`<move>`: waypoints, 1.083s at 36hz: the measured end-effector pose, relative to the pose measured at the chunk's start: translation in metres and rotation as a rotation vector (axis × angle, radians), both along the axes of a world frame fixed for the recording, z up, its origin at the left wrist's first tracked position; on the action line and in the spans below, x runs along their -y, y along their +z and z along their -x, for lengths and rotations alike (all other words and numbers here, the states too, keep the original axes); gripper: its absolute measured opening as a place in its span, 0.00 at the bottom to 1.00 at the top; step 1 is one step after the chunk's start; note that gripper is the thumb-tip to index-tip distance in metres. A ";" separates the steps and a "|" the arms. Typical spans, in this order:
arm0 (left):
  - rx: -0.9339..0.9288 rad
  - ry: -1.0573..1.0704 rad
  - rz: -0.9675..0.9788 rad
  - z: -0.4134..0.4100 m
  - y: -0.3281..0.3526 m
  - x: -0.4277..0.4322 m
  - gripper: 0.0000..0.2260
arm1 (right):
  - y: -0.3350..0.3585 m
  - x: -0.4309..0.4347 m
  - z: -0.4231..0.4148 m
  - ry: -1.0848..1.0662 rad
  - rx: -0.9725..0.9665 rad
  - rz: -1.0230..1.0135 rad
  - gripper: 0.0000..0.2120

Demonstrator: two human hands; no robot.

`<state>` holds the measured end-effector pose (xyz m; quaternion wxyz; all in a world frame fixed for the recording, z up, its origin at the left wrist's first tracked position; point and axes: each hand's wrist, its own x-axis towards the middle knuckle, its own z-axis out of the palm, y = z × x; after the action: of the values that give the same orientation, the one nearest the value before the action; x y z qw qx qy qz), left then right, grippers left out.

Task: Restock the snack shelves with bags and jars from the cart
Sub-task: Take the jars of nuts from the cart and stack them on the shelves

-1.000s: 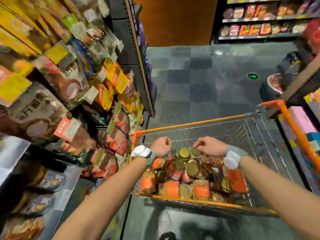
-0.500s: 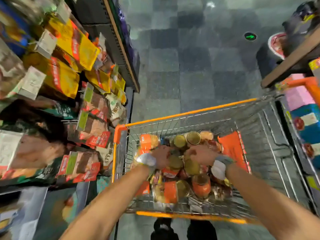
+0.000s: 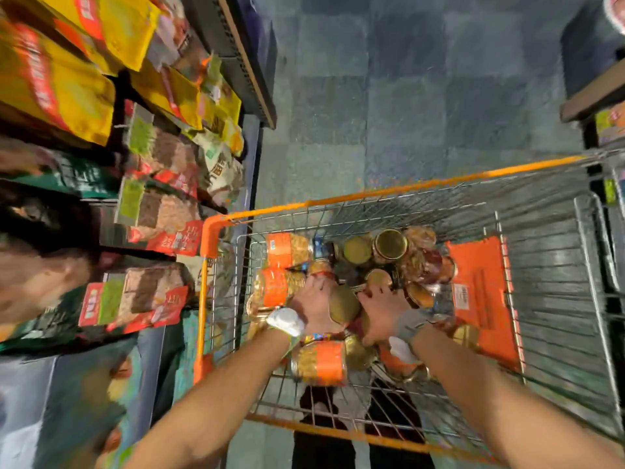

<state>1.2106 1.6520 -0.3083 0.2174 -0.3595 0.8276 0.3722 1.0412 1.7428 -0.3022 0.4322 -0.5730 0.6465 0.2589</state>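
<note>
An orange-rimmed wire cart (image 3: 406, 189) holds a heap of gold-lidded jars (image 3: 390, 245), several with orange labels. Both my hands are down in the heap. My left hand (image 3: 313, 299), a white watch on its wrist, curls round a jar whose gold lid (image 3: 343, 304) faces right. My right hand (image 3: 384, 309), in a grey wristband, lies just right of that lid with its fingers curled over another jar that it mostly hides. An orange-labelled jar (image 3: 319, 363) lies on its side under my wrists. The snack shelves (image 3: 148, 296) of bags stand to the left.
Yellow bags (image 3: 57, 89) and brown-and-red bags fill the left shelves close beside the cart. An orange plastic flap (image 3: 480, 292) lies in the cart's right half. Grey tiled floor (image 3: 406, 96) stretches ahead. Another shelf unit (image 3: 592, 103) stands at the right.
My head has tipped down and closer over the cart. Both hands have sunk from the top of the heap in among the jars and closed round them.
</note>
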 end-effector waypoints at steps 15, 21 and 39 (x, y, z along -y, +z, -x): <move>-0.104 0.681 -0.542 -0.026 0.017 0.030 0.31 | 0.028 0.016 0.043 -0.487 0.320 0.131 0.16; -0.198 0.913 -0.865 -0.034 0.035 0.036 0.48 | 0.049 0.024 0.051 -0.908 0.614 0.134 0.09; -0.426 1.156 -0.813 -0.092 0.095 0.060 0.28 | 0.095 0.079 -0.007 -1.034 0.829 0.178 0.10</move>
<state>1.3030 1.5918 -0.2134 -0.0629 -0.5493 0.3270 0.7664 1.0480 1.6642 -0.2075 0.6643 -0.2747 0.6373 -0.2774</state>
